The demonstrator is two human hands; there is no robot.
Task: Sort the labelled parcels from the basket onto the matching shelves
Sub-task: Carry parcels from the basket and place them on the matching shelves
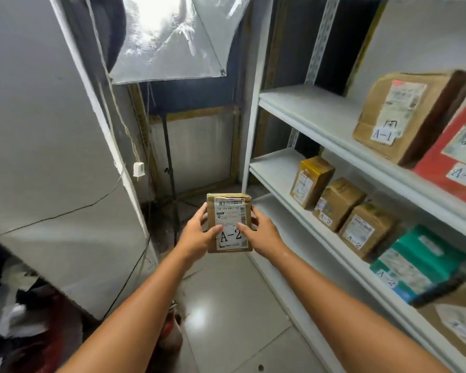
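Note:
A small brown cardboard parcel [228,214] with a white label marked A-2 is held up in front of me, left of the white shelf unit. My left hand [197,235] grips its left side with the thumb on the label. My right hand [261,234] grips its right side, thumb also on the label. On the middle shelf [275,170] to the right stand several parcels marked A-2: a yellow-taped one [311,181], two brown ones [336,203] and a green one [417,262]. The upper shelf [315,111] carries a brown parcel [404,114] and a red parcel [452,162] marked A-1.
A light stand [170,168] with a softbox [170,36] stands at the back of the narrow aisle. A grey wall panel [43,130] with cables lies left. Dark and red items [24,332] sit at the lower left. Another brown parcel [457,324] lies on the lower shelf.

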